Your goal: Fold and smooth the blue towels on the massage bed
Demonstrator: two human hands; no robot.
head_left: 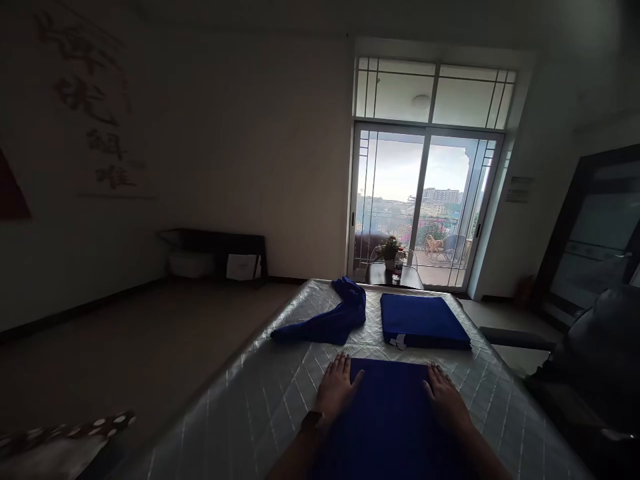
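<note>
Blue cloth (390,417), one: flat on silver cover (240,413), left hand (336,385) and right hand (447,395) at its far corners, fingers extended, pinching nothing visible. Beyond: folded stack (424,319), right; crumpled cloth (333,321), left. Risk: uneven hand pressure might skew or crease the near piece.

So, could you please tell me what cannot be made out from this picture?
All in the head view:
Front cloth: near end cut off by the bottom edge.
Left hand and right hand: their backs hide the palms.
Wristband: too dark to tell whether it is a watch.
Blue stack: too dark to count its layers.
White tag: any print is too small to read.
</note>
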